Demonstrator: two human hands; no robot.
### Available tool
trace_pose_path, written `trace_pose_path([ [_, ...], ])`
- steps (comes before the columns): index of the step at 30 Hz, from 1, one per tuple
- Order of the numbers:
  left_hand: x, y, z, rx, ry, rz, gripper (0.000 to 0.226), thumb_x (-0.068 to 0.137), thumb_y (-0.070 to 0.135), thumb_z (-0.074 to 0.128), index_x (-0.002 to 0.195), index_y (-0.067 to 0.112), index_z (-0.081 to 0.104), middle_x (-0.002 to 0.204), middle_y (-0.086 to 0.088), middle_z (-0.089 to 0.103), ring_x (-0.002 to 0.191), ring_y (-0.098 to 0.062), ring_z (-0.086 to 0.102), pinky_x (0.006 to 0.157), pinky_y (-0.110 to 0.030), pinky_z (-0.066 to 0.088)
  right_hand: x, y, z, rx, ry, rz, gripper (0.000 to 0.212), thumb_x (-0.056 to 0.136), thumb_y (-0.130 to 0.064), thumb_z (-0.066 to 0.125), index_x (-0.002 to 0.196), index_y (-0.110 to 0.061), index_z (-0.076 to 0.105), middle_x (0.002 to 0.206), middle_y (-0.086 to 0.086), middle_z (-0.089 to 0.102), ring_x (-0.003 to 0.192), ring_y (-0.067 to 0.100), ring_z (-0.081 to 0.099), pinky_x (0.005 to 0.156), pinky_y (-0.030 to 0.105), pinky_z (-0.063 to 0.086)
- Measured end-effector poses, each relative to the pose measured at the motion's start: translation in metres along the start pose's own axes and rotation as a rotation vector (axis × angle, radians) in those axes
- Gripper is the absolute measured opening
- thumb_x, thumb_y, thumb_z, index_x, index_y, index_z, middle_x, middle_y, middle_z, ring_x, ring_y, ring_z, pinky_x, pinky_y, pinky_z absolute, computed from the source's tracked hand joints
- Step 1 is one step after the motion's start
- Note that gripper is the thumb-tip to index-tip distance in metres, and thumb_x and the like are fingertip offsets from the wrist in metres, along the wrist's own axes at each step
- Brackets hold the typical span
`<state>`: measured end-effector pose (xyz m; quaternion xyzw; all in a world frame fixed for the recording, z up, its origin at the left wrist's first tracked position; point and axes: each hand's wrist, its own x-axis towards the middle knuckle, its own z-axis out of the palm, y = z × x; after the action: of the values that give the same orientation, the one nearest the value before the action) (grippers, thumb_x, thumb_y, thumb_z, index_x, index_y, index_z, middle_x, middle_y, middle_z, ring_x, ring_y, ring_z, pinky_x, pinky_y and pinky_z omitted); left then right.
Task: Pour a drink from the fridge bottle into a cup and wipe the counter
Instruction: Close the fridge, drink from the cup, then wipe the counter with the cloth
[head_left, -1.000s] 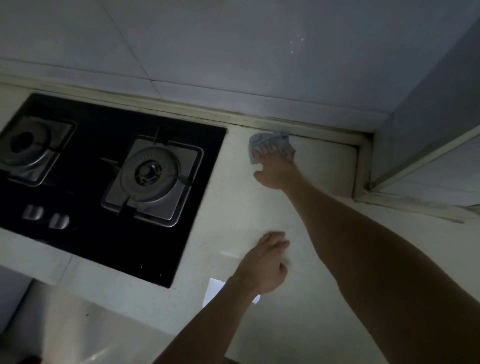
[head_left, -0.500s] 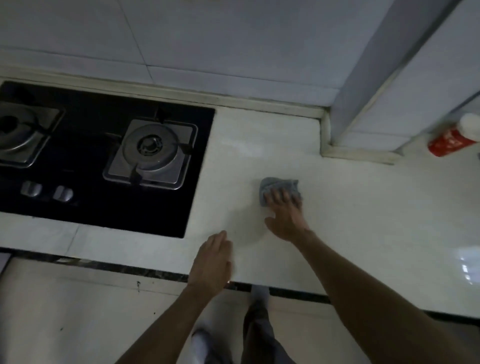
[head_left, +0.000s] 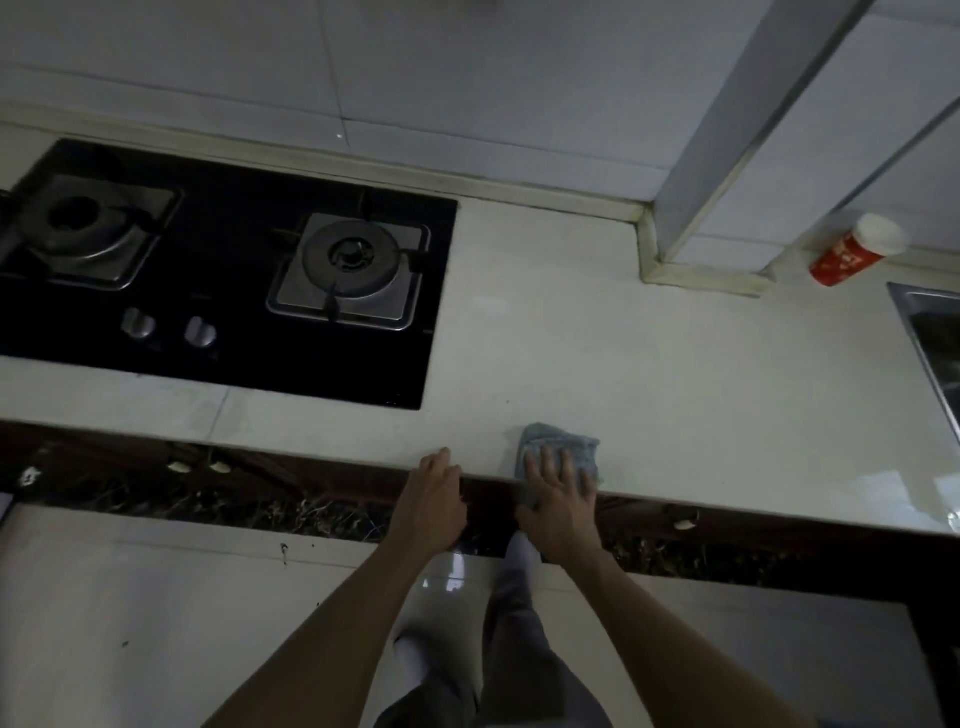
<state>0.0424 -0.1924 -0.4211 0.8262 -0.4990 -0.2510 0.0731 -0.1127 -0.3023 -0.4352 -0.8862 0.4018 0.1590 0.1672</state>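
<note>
Cloth (head_left: 553, 436): small, blue-grey, crumpled, lying flat at the very front edge of the surface (head_left: 649, 364), right of the hob (head_left: 223, 291).

Handling (judged): light, soft and limp with no stiffness, so it would bunch or fold under sideways push. Probably damp; that could not be confirmed. Not fragile. On the glossy top it should slide easily, so control comes from downward pressure, not a pinch. Best hold: flat palm over its middle, fingers spread toward the far hem.

Right grip (head_left: 558, 499): fingers straight and spread, pressing down on the cloth, not curled round it.

Left grip (head_left: 431, 506): held nothing; fingertips rested on the surface lip just left of the cloth.

Risk: so near the lip, the cloth could drop to the floor.

Further out: red cup (head_left: 852, 252) by the back wall, well apart; sink (head_left: 914, 322) rim at far right.
</note>
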Motion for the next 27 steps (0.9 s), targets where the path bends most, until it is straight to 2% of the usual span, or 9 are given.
trace_pose_path([
  [2, -0.004, -0.006, 0.0, -0.009, -0.026, 0.005, 0.047, 0.097, 0.019, 0.048, 0.142, 0.004, 0.044, 0.161, -0.014, 0.022, 0.147, -0.025, 0.022, 0.122, -0.034, 0.02, 0.001, -0.02, 0.004, 0.009, -0.012, -0.047, 0.078, 0.086, -0.041, 0.04, 0.155, -0.021, 0.01, 0.163, 0.006, 0.002, 0.149, 0.029, -0.008, 0.117, 0.051, -0.007],
  [6, -0.003, -0.008, -0.004, -0.016, -0.037, 0.023, 0.048, 0.095, 0.017, 0.049, 0.141, 0.005, 0.046, 0.159, -0.014, 0.027, 0.146, -0.026, 0.024, 0.121, -0.033, 0.02, 0.009, -0.043, 0.001, 0.035, 0.0, -0.098, 0.073, 0.093, -0.036, 0.042, 0.155, -0.021, 0.008, 0.163, 0.006, -0.002, 0.149, 0.029, -0.012, 0.117, 0.05, -0.011],
  [10, 0.004, -0.004, -0.007, 0.004, -0.014, 0.019, 0.037, 0.094, 0.015, 0.048, 0.13, 0.007, 0.053, 0.14, -0.01, 0.045, 0.13, -0.024, 0.039, 0.107, -0.032, 0.037, 0.025, -0.036, -0.006, -0.023, -0.035, -0.163, 0.074, 0.091, -0.035, 0.043, 0.155, -0.022, 0.008, 0.163, 0.006, -0.002, 0.149, 0.028, -0.011, 0.118, 0.051, -0.009],
  [14, 0.021, -0.005, -0.013, -0.02, -0.008, 0.037, 0.035, 0.091, 0.009, 0.049, 0.126, 0.009, 0.054, 0.132, -0.005, 0.048, 0.123, -0.021, 0.044, 0.095, -0.03, 0.047, 0.056, -0.026, -0.02, -0.053, -0.036, -0.204, 0.076, 0.089, -0.034, 0.044, 0.155, -0.021, 0.008, 0.163, 0.005, -0.001, 0.15, 0.026, -0.009, 0.119, 0.051, -0.004],
  [18, 0.044, -0.004, -0.024, -0.015, -0.051, 0.094, 0.046, 0.094, 0.008, 0.047, 0.139, 0.003, 0.046, 0.153, -0.009, 0.036, 0.142, -0.023, 0.032, 0.113, -0.032, 0.035, 0.107, -0.015, -0.044, -0.043, -0.017, -0.186, 0.077, 0.09, -0.035, 0.05, 0.155, -0.022, 0.01, 0.163, 0.004, -0.001, 0.15, 0.025, -0.008, 0.119, 0.049, -0.004],
  [21, 0.075, -0.002, -0.032, 0.006, -0.051, 0.12, 0.05, 0.094, 0.01, 0.045, 0.143, 0.0, 0.044, 0.159, -0.011, 0.029, 0.149, -0.025, 0.025, 0.119, -0.031, 0.024, 0.16, -0.006, -0.065, -0.025, 0.003, -0.173, 0.077, 0.09, -0.036, 0.05, 0.155, -0.021, 0.011, 0.163, 0.004, 0.0, 0.15, 0.026, -0.007, 0.119, 0.048, -0.005],
  [23, 0.102, -0.002, -0.034, 0.074, -0.045, 0.129, 0.05, 0.09, 0.014, 0.043, 0.136, -0.004, 0.054, 0.153, -0.014, 0.04, 0.143, -0.03, 0.038, 0.116, -0.035, 0.034, 0.199, 0.0, -0.081, -0.032, 0.01, -0.169, 0.077, 0.09, -0.038, 0.05, 0.155, -0.022, 0.011, 0.163, 0.004, 0.001, 0.15, 0.025, -0.007, 0.119, 0.047, -0.004],
  [25, 0.129, -0.002, -0.037, 0.165, -0.121, 0.151, 0.053, 0.082, 0.022, 0.043, 0.12, -0.004, 0.068, 0.137, -0.02, 0.059, 0.128, -0.034, 0.057, 0.104, -0.042, 0.049, 0.237, 0.006, -0.098, -0.028, 0.009, -0.153, 0.077, 0.09, -0.04, 0.049, 0.155, -0.023, 0.01, 0.163, 0.003, 0.0, 0.15, 0.025, -0.007, 0.119, 0.047, -0.004],
  [27, 0.154, -0.002, -0.046, 0.263, -0.121, 0.168, 0.053, 0.081, 0.026, 0.057, 0.126, -0.002, 0.065, 0.139, -0.021, 0.057, 0.129, -0.034, 0.055, 0.106, -0.042, 0.048, 0.273, 0.01, -0.112, -0.017, 0.015, -0.138, 0.076, 0.091, -0.04, 0.048, 0.155, -0.023, 0.01, 0.164, 0.002, 0.0, 0.15, 0.024, -0.007, 0.12, 0.047, -0.005],
])
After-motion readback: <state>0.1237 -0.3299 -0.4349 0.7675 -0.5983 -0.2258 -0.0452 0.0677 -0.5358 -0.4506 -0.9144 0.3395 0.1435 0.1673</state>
